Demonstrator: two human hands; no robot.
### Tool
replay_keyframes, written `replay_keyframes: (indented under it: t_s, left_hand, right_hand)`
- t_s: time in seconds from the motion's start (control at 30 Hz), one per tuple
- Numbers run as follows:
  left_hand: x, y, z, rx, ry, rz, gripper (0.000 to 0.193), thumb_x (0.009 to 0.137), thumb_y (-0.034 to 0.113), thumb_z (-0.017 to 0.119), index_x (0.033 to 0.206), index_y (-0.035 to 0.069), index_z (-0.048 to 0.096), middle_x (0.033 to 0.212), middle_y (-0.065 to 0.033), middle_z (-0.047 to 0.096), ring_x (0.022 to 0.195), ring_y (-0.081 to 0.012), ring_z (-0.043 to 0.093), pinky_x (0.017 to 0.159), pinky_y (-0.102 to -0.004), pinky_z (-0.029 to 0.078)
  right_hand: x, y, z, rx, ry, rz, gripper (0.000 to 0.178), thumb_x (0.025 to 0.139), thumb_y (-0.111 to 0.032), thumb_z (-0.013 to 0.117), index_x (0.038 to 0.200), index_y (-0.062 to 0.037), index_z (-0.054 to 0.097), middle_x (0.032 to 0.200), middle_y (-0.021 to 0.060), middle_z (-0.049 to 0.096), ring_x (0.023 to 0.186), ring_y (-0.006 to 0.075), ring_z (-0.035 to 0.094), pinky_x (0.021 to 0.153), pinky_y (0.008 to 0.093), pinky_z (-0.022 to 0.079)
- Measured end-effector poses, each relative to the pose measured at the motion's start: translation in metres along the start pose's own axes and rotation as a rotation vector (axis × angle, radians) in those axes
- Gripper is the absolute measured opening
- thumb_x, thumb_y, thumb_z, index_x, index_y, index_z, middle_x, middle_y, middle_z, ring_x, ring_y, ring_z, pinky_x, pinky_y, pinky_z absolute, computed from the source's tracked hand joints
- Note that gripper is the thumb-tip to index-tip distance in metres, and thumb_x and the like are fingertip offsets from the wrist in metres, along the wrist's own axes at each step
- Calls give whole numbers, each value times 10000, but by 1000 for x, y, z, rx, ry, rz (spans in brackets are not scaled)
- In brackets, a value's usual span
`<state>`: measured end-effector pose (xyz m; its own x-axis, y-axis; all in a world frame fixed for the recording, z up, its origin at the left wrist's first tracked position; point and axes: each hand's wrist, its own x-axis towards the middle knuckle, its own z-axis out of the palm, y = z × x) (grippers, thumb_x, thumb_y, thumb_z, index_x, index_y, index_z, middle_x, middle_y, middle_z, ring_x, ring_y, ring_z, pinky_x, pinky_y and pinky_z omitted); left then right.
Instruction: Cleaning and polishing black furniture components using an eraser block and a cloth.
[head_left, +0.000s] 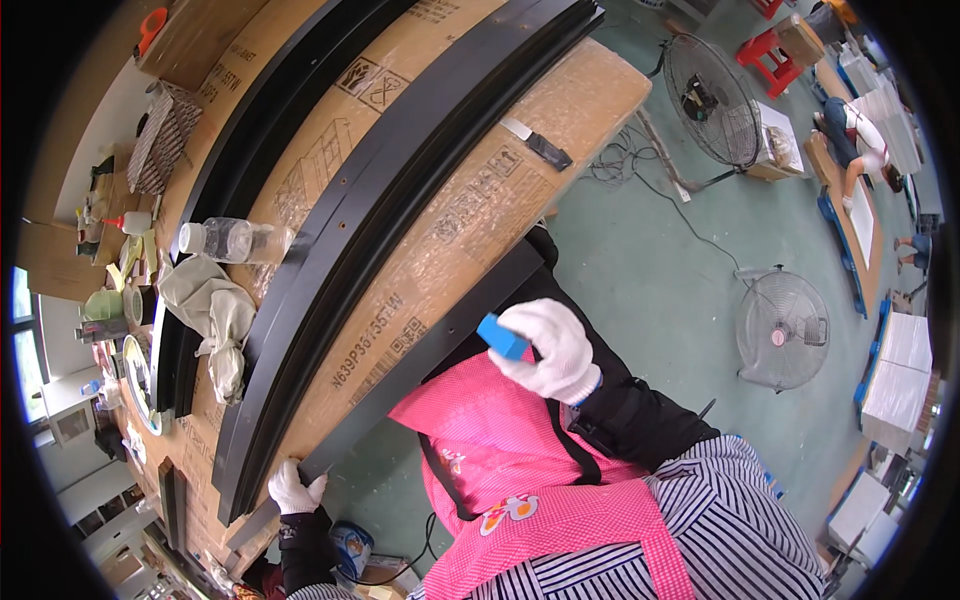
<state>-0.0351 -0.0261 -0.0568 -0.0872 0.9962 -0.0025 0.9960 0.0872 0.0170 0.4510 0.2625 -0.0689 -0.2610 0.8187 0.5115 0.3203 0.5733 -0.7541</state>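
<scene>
— What have I got in each hand from up here?

— My right hand (pixel 548 350), in a white glove, has its grip pinching a small blue block (pixel 501 337), held over the near edge of the long black panel (pixel 440 335) that lies along the near side of the table (pixel 590 95). My left hand (pixel 295 488), also gloved, sits far down at the left end of that same panel; its fingers look curled around the panel's corner, though the fisheye squeezes that spot and I can't be fully sure the grip is closed on it

— And what's around them?

— Cardboard sheets (pixel 450 215) cover the table, with a stack of black rails (pixel 400 160) running along it. On the far side of those lie a clear plastic bottle (pixel 232 240) and a crumpled cloth (pixel 215 315). A small scraper (pixel 537 143) lies towards the right end. Two fans (pixel 785 325) stand on the green floor to the right

— What worries you?

— The panel overhangs the table's near edge and I judge only my left hand steadies it, so pressing down with the block at the right could tip or slide it off. The pinch on the block is also shallow, and a slip could drop it to the floor
</scene>
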Motion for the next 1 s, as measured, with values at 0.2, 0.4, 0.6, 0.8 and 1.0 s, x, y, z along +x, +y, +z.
replay_keyframes:
  t_s: [0.2, 0.4, 0.6, 0.8, 1.0]
  left_hand:
    - [-5, 0, -1, 42, 26, -10, 661, 789, 677, 731, 961, 44, 642, 795, -171, 632, 715, -426, 644, 640, -512, 488]
    - [3, 9, -10, 7, -38, -44, 556, 691, 515, 843, 898, 49, 622, 767, -169, 631, 706, -414, 643, 641, -507, 499]
    - [9, 31, -10, 60, -30, -157, 541, 655, 498, 902, 885, 87, 635, 773, -136, 657, 722, -380, 671, 658, -481, 528]
    - [41, 92, -18, -19, 48, -144, 486, 710, 475, 900, 916, 96, 676, 802, -91, 690, 757, -314, 712, 672, -431, 557]
    - [66, 160, -28, -110, 69, -162, 512, 710, 457, 909, 966, 75, 685, 826, -92, 697, 762, -299, 724, 677, -414, 564]
  right_hand:
    - [12, 13, -28, -51, 205, 128, 386, 799, -55, 841, 1149, -60, 677, 1027, 133, 712, 877, 314, 715, 781, 395, 575]
    - [14, 20, -28, -98, 236, 175, 383, 809, -40, 828, 1157, -66, 671, 1073, 127, 709, 921, 299, 708, 829, 389, 574]
    - [3, 2, -24, 10, 199, 219, 349, 834, 33, 765, 1161, -28, 659, 1084, 135, 690, 945, 275, 693, 850, 370, 561]
    - [-3, -1, -46, 143, 223, 339, 302, 919, -27, 702, 1216, -5, 647, 1143, 106, 674, 1032, 191, 653, 927, 327, 526]
    - [2, -13, -61, 298, 179, 371, 288, 976, -111, 629, 1225, 34, 636, 1154, 109, 686, 1015, 178, 639, 947, 321, 518]
